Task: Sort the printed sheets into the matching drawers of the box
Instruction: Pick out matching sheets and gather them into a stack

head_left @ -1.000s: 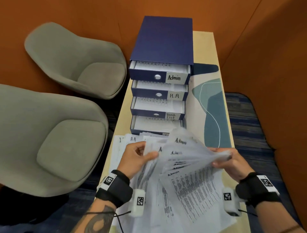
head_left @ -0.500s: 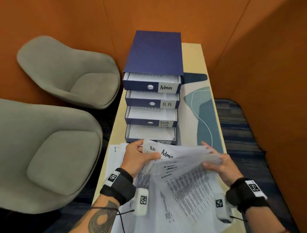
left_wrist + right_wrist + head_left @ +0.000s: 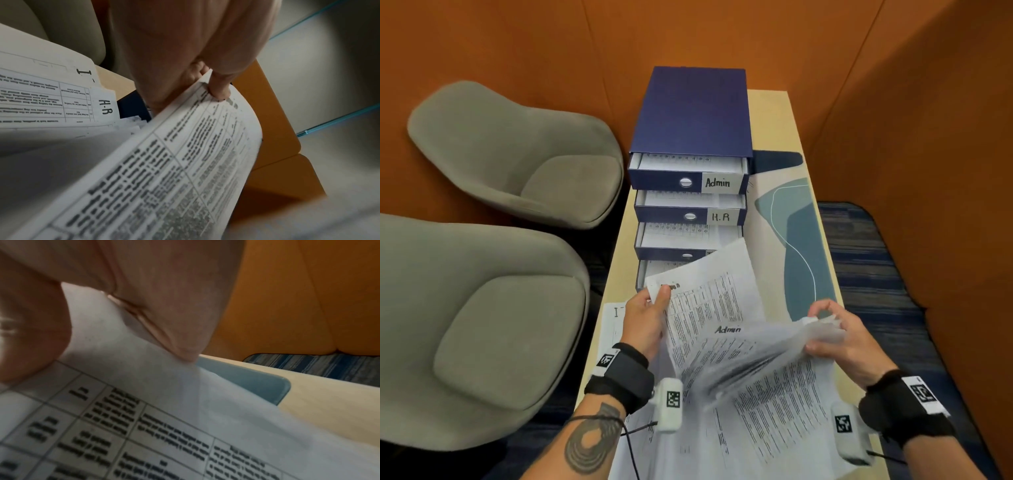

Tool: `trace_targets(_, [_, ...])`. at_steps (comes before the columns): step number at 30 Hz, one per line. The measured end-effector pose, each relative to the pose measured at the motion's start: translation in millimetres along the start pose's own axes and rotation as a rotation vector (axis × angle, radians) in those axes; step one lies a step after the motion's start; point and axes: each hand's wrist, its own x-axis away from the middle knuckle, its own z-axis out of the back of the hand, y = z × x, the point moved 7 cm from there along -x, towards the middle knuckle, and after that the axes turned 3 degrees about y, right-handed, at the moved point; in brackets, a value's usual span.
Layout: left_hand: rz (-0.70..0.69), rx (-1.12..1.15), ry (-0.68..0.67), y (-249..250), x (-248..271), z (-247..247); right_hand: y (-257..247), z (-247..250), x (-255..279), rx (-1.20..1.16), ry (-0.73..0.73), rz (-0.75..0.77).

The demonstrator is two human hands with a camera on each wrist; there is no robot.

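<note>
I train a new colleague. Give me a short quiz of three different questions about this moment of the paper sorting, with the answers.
1. True or false: the top drawer of the blue box is labelled "Admin".
2. Which word is handwritten on the raised sheet that the left hand pinches? A) H.R B) Admin C) Sales
3. Fill in: the right hand grips a ____ of sheets.

Key: 1 true; 2 B; 3 bundle.

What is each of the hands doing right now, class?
Left hand: pinching the top corner of a lifted Admin sheet.
Right hand: gripping the edge of a fanned bundle of printed sheets.
</note>
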Motion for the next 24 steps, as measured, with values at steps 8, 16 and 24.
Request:
trace_targets(8, [0.12,-0.105,-0.405,0.6,33.0,-38.7,5.4,-2.8,-6.8,-0.04,-0.051,-0.064])
trace_targets(16, [0.067,-0.33,-0.732,-1.0,82.4,-58.1,0.0,-2.8,-7.5,-0.171,-0.016,-0.11])
trace_targets(24, [-0.088,-0.566,-0.73,-13.7,90.3,-36.5,-14.6,13.9,3.3,-0.487,0.121,-0.092])
